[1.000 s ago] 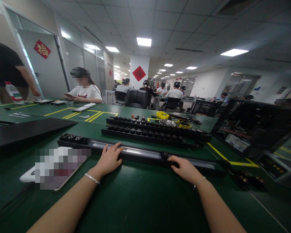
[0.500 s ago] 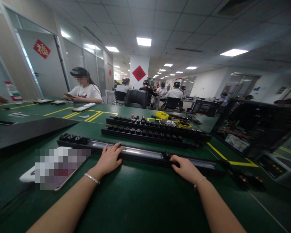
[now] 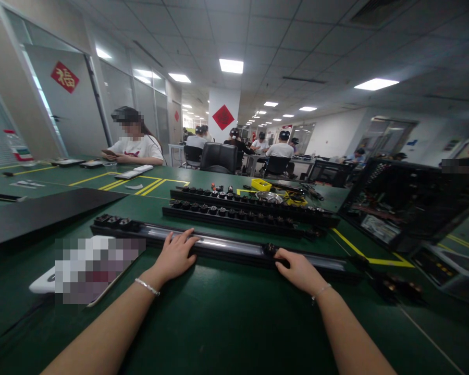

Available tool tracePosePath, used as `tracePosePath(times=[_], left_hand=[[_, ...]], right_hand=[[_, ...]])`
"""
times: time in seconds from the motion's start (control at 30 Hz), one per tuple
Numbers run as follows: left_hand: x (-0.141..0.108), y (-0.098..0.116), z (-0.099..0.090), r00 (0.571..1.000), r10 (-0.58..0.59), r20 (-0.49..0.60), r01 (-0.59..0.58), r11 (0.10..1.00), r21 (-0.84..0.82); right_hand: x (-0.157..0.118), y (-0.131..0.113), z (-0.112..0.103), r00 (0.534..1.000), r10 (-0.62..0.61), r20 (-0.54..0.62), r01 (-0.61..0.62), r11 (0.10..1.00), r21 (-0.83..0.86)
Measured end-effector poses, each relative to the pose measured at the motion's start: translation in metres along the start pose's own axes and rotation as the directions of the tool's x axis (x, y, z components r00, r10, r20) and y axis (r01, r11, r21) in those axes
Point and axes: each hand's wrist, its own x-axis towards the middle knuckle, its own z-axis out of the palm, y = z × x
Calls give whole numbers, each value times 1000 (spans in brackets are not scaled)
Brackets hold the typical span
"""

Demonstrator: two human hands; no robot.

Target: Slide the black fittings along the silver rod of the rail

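Observation:
A long black rail [image 3: 229,246] with a shiny strip along its top lies across the green table in front of me. My left hand [image 3: 176,251] rests on its middle, fingers spread over the strip. Three small round black modules [image 3: 113,221] are seated at the rail's left end. Farther right, a single black module [image 3: 270,249] sits on the strip. The curled fingers of my right hand [image 3: 297,266] are closed against that module, with the thumb at the rail's near edge. The fingertips are partly hidden.
Two black rails [image 3: 234,219] filled with round modules lie behind. A phone [image 3: 101,276] lies at left, near a dark panel [image 3: 42,213]. An open computer case [image 3: 398,203] stands right; loose black parts [image 3: 398,289] lie near it. A person [image 3: 135,140] sits across the table.
Another person's hand at the far left edge has gone out of view. My two hands and the rail look unchanged, apart from a slight shift of the camera.

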Motion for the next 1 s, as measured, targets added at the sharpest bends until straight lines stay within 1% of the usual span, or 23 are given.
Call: tracePosePath(times=[0.13, 0.23, 0.3, 0.37, 0.4, 0.47, 0.6, 0.77, 1.0], left_hand=[[0, 0, 0, 1000, 0, -5, 0, 1000, 5], [0, 1, -1, 1000, -2, -4, 2, 1000, 4], [0, 2, -2, 1000, -8, 2, 8, 1000, 4], [0, 3, -3, 1000, -14, 7, 14, 1000, 5], [0, 4, -3, 1000, -16, 9, 16, 1000, 5], [0, 4, -4, 1000, -20, 10, 19, 1000, 7], [0, 3, -2, 1000, -18, 6, 18, 1000, 9], [0, 2, -1, 1000, -13, 2, 13, 1000, 10], [0, 1, -1, 1000, -12, 5, 12, 1000, 8]], right_hand=[[0, 3, 6, 995, -12, -97, 12, 1000, -5], [4, 3, 15, 978, -3, -209, 2, 1000, -5], [8, 1, 24, 951, 57, -304, -70, 997, -31], [13, -3, 31, 902, 158, -402, -191, 981, -43], [15, -6, 34, 881, 198, -430, -241, 969, -48], [18, -11, 38, 862, 251, -440, -309, 949, -64], [20, -19, 37, 865, 310, -394, -370, 925, -85], [19, -21, 35, 869, 330, -370, -381, 922, -73], [20, -22, 36, 865, 338, -370, -389, 918, -72]])
